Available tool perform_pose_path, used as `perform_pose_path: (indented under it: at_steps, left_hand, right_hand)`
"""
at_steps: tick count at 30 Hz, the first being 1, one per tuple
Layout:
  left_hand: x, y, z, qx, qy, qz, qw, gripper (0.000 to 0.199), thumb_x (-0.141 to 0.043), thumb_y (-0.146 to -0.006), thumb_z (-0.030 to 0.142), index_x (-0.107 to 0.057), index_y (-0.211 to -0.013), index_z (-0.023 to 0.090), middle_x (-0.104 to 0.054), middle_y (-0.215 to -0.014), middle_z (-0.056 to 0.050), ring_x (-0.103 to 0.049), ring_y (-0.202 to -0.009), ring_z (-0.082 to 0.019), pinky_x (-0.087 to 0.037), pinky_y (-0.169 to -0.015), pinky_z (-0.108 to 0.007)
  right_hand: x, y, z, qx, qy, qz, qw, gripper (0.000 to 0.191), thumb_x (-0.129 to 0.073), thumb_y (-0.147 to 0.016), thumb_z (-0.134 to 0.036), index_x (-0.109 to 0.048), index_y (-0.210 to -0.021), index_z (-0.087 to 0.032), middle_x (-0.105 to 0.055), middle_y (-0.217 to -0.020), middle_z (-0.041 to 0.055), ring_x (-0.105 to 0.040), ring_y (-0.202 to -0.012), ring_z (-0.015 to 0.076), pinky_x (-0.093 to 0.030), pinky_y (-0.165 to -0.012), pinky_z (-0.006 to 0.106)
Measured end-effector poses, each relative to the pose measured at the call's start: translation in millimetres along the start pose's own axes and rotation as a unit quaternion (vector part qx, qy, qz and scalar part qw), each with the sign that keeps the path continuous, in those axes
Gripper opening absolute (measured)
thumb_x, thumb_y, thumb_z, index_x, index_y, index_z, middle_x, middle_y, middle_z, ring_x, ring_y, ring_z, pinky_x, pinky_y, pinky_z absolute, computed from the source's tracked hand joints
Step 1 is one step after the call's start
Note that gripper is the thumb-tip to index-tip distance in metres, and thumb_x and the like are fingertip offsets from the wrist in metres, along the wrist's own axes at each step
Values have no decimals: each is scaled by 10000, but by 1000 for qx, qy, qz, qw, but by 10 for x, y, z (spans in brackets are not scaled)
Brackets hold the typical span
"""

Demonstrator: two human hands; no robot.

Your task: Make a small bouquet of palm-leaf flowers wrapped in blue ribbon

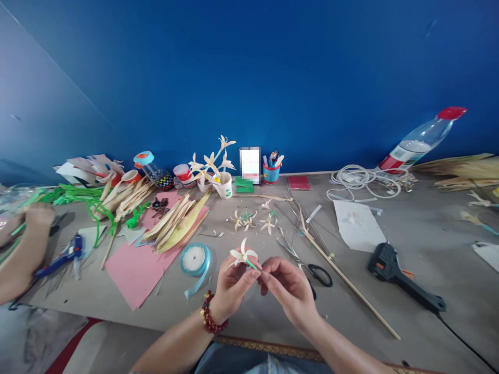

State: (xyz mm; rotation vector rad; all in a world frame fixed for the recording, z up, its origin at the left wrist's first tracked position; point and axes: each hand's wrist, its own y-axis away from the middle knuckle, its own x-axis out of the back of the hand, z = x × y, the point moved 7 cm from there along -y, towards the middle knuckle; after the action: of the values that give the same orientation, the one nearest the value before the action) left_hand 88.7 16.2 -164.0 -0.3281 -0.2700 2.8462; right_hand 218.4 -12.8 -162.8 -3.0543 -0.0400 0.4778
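Between my hands, above the front of the table, is a handmade white flower (pixel 243 255) with narrow pointed petals and a green stem. My left hand (pixel 236 288), with a red bead bracelet (pixel 211 314) at its wrist, pinches the flower just below its petals. The thumb and fingertips of my right hand (pixel 288 291) close on the thin end of the same stem. A pair of scissors (pixel 320 275) with black handles lies partly hidden behind my right hand. To the left rests a roll of light blue ribbon (pixel 195 259), its tail loose. Several similar flowers (pixel 268 224) lie beyond my hands.
A black glue gun (pixel 405 283) and a long stick (pixel 351 285) lie at right. Pink paper (pixel 132 270), dried husks (pixel 183 223) and a blue glue gun (pixel 64 257) are at left. A paper cup (pixel 225 187) holds flowers. Another person's arm (pixel 23 249) reaches in at far left.
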Motion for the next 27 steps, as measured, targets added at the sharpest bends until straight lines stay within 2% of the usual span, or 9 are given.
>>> perform_pose_path:
  at_steps: [5,9,14,20,27]
  left_hand:
    - [0,-22,-83,37,55,4,998,161,-718,-837,313,-712,-807,154,-601,-907,-52,-539,-674,-116,-506,-625,-261]
    - [-20,-50,-111,64,103,13,993,180,-748,-810,317,-697,-774,148,-587,-857,-41,-518,-674,-116,-479,-623,-259]
    - [-67,-81,-81,67,131,-5,989,172,-755,-802,306,-702,-745,153,-567,-785,-24,-510,-657,-116,-459,-616,-255]
    - [-52,-54,-97,54,111,-23,992,100,-733,-831,246,-728,-791,155,-581,-825,-35,-528,-737,-128,-457,-675,-249]
    - [-71,-50,-113,56,107,-48,992,94,-680,-876,234,-716,-825,163,-570,-844,-34,-501,-693,-114,-431,-643,-253]
  right_hand:
    - [-23,1,-20,-9,-33,-17,999,265,-646,-910,-405,-655,-788,-171,-630,-708,24,-589,-592,129,-502,-586,248]
    - [3,0,-2,-14,-17,-4,1000,244,-680,-886,-396,-652,-794,-172,-596,-675,5,-571,-572,123,-485,-563,238]
    - [10,-9,2,-5,-7,-9,1000,243,-669,-894,-387,-649,-789,-169,-597,-686,8,-560,-564,118,-475,-553,239]
    - [40,-30,8,-2,10,-2,1000,240,-716,-856,-370,-641,-750,-168,-593,-649,-1,-531,-530,102,-454,-516,221]
    - [8,-54,107,-73,-112,-5,991,232,-774,-785,-346,-648,-701,-170,-619,-615,2,-536,-533,105,-454,-493,204]
